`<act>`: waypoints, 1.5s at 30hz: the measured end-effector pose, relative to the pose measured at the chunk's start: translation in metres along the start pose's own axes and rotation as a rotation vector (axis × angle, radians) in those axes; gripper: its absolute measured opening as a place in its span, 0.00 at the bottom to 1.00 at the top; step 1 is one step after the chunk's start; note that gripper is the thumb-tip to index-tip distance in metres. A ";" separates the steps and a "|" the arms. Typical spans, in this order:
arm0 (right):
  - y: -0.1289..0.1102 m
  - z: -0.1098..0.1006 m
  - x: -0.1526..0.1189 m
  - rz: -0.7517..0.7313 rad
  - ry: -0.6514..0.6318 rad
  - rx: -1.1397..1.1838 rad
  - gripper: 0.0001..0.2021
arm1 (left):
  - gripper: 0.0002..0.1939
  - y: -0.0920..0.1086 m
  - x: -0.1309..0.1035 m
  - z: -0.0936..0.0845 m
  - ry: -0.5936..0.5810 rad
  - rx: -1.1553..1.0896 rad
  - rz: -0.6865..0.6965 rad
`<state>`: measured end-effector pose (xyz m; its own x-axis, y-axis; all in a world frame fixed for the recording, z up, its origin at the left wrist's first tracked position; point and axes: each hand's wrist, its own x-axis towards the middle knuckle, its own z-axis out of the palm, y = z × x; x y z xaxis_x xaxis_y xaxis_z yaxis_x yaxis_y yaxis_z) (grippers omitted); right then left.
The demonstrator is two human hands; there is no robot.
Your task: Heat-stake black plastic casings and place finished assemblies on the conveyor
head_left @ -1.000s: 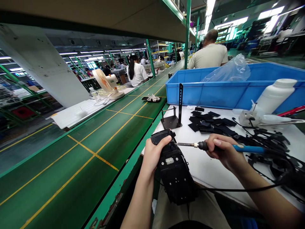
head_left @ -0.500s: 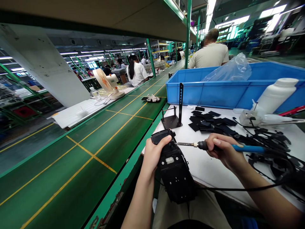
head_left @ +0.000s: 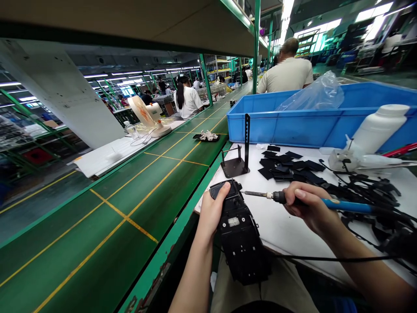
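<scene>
My left hand (head_left: 211,208) grips the upper end of a long black plastic housing (head_left: 244,248), thumb across its top face. The housing is tilted over my lap and shows a small pale rectangle and some screws. In my right hand (head_left: 309,206) is a blue-handled soldering iron (head_left: 345,205), its cable trailing to the right. The iron's metal tip points left, close to the upper right edge of the housing; whether it touches I cannot tell. Beyond the housing stands a dark metal stand (head_left: 236,166) with a slotted upright.
A green conveyor belt (head_left: 143,187) runs along the left, carrying a black tray (head_left: 206,137) of pale pieces. Black sheets (head_left: 286,165) and black parts lie on the white table (head_left: 276,230). Behind are a blue bin (head_left: 276,126) and a white bottle (head_left: 379,128). Co-workers sit farther off.
The soldering iron's tip has shifted slightly up and left along the housing's edge. My left thumb and the housing have moved a little, and the housing sits slightly lower.
</scene>
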<state>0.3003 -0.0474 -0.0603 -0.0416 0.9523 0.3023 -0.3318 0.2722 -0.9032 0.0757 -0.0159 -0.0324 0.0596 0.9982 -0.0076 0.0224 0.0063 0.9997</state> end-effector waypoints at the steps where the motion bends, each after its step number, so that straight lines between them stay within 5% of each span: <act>1: 0.001 0.000 0.000 0.002 -0.004 -0.008 0.13 | 0.21 0.000 -0.001 0.001 -0.010 0.005 0.004; 45: -0.003 0.003 -0.001 -0.036 0.040 -0.148 0.13 | 0.21 0.002 -0.003 0.006 -0.020 -0.018 -0.021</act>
<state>0.2986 -0.0500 -0.0571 0.0066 0.9454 0.3258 -0.1893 0.3211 -0.9279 0.0820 -0.0195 -0.0309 0.0789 0.9965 -0.0290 0.0057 0.0286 0.9996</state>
